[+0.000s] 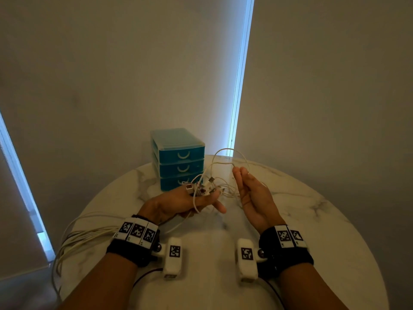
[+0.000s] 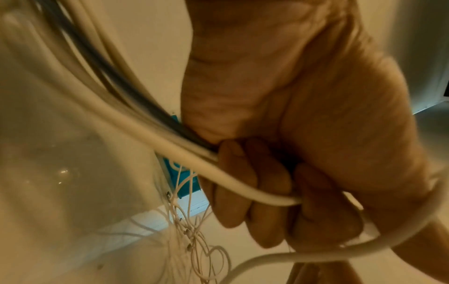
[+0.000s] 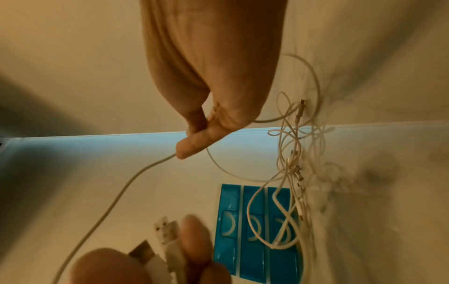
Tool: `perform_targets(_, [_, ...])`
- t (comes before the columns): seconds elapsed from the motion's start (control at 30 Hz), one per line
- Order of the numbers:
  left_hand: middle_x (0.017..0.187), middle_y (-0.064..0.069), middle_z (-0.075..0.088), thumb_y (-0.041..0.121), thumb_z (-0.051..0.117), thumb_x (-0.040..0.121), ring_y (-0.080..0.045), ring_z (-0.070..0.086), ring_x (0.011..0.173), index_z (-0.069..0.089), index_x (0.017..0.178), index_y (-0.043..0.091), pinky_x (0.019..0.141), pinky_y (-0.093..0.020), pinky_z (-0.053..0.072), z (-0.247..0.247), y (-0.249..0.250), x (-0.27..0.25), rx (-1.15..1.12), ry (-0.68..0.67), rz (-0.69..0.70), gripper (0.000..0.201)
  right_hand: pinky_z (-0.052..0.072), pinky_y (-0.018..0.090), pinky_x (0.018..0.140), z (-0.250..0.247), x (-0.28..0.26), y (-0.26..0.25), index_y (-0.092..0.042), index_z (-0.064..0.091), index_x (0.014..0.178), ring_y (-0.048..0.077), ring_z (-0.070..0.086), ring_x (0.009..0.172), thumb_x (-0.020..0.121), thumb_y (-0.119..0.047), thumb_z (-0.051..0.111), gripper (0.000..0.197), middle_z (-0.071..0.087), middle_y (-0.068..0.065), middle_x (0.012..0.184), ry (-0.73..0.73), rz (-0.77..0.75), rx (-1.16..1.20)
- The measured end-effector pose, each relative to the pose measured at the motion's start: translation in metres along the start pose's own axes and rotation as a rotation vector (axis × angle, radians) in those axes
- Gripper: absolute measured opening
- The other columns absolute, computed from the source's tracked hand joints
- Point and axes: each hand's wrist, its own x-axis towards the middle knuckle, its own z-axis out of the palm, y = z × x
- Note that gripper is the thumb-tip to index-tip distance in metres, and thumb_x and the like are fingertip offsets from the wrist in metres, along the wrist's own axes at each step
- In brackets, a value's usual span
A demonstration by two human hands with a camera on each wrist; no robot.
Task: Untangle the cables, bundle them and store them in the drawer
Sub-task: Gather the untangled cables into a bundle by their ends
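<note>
Several white cables hang tangled between my two hands above the round marble table. My left hand grips a bunch of them, fingers curled round the strands, with the USB plugs sticking out past the fingers. Thumb and finger of my right hand pinch one thin cable, whose loop arches above the hand. The blue drawer unit stands at the table's far side, all three drawers shut.
More cable strands trail from my left hand over the table's left edge and hang down. A wall stands close behind the table, with bright window strips in it. Loose loops lie on the table in front of the drawer unit.
</note>
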Motion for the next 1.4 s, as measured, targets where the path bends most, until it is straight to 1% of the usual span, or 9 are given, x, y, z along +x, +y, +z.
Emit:
perform_targets(0.2, [0.055,0.009,0.051,0.057,0.059,0.094,-0.006,0.040,0.047,0.071,0.083,0.013,0.049,-0.020,0.032,-0.010,-0.001,0.003,-0.476,0.327,0.075,0.047,0.061,0.032,0.098,-0.004,0.005,0.005,0.008,0.060,0.136,0.026,0.075,0.119,0.108,-0.007,0.057,0.032,0.075,0.022,0.127,0.022,-0.003,-0.016])
perform_targets(0.37, [0.057,0.005,0.024,0.076,0.079,0.076,-0.012,0.012,0.053,0.081,0.095,0.015,0.053,-0.032,0.011,-0.027,-0.012,0.002,-0.632,0.182,0.198,0.064,0.056,0.046,0.111,-0.002,0.003,0.025,-0.007,0.065,0.137,0.027,0.073,0.123,0.107,-0.016,0.062,0.031,0.076,0.009,0.132,-0.066,0.037,-0.355])
perform_targets(0.5, [0.059,0.008,0.038,0.062,0.090,0.073,-0.003,0.030,0.050,0.083,0.090,0.018,0.049,-0.023,0.020,-0.021,-0.012,0.000,-0.517,0.133,0.171,0.048,0.058,0.040,0.107,-0.003,0.003,0.033,-0.008,0.066,0.137,0.023,0.074,0.122,0.108,-0.014,0.060,0.030,0.076,0.007,0.131,-0.086,-0.048,-0.418])
perform_targets(0.63, [0.064,0.004,0.051,0.047,0.078,0.090,-0.005,0.042,0.054,0.081,0.086,0.021,0.050,-0.019,0.034,-0.011,-0.006,0.008,-0.363,0.339,0.013,0.027,0.061,0.033,0.096,-0.002,0.002,0.030,-0.012,0.069,0.131,0.020,0.076,0.113,0.114,-0.024,0.049,0.028,0.080,0.005,0.123,-0.042,0.042,-0.642])
perform_targets(0.73, [0.061,0.008,0.048,0.049,0.071,0.098,-0.004,0.039,0.051,0.083,0.105,0.017,0.049,-0.021,0.029,-0.017,-0.013,0.013,-0.337,0.437,-0.084,0.034,0.061,0.031,0.084,-0.007,0.002,0.031,-0.013,0.071,0.128,0.024,0.076,0.107,0.115,-0.019,0.045,0.029,0.080,0.005,0.117,-0.051,0.074,-0.843])
perform_targets(0.87, [0.061,0.006,0.041,0.056,0.069,0.098,-0.007,0.032,0.051,0.078,0.088,0.020,0.049,-0.024,0.025,-0.024,-0.022,0.018,-0.313,0.473,-0.204,0.038,0.051,0.027,0.068,-0.007,0.002,0.029,-0.020,0.077,0.123,0.017,0.063,0.077,0.115,-0.021,0.046,0.032,0.074,0.004,0.089,-0.159,0.009,-0.887])
perform_targets(1.07, [0.059,0.006,0.044,0.075,0.058,0.095,-0.009,0.033,0.050,0.063,0.077,0.022,0.048,-0.025,0.024,-0.023,-0.026,0.019,-0.245,0.444,-0.274,0.056,0.044,0.025,0.066,-0.009,0.007,0.023,-0.010,0.073,0.124,0.012,0.056,0.072,0.113,-0.012,0.048,0.027,0.072,0.006,0.093,-0.235,-0.227,-0.738])
perform_targets(1.23, [0.061,0.001,0.044,0.066,0.066,0.095,-0.006,0.033,0.049,0.086,0.101,0.017,0.049,-0.025,0.025,-0.022,-0.023,0.019,-0.313,0.517,-0.132,0.053,0.048,0.026,0.066,-0.008,0.001,0.023,-0.004,0.074,0.115,0.016,0.061,0.071,0.111,-0.005,0.050,0.025,0.073,0.009,0.088,-0.368,-0.018,-0.868])
perform_targets(1.4, [0.059,0.006,0.036,0.050,0.073,0.096,-0.008,0.028,0.051,0.082,0.096,0.018,0.048,-0.022,0.021,-0.023,-0.018,0.013,-0.312,0.387,-0.057,0.033,0.057,0.045,0.095,-0.003,0.001,0.027,-0.002,0.074,0.119,0.034,0.075,0.103,0.109,-0.019,0.050,0.031,0.080,0.017,0.114,-0.207,0.239,-0.754])
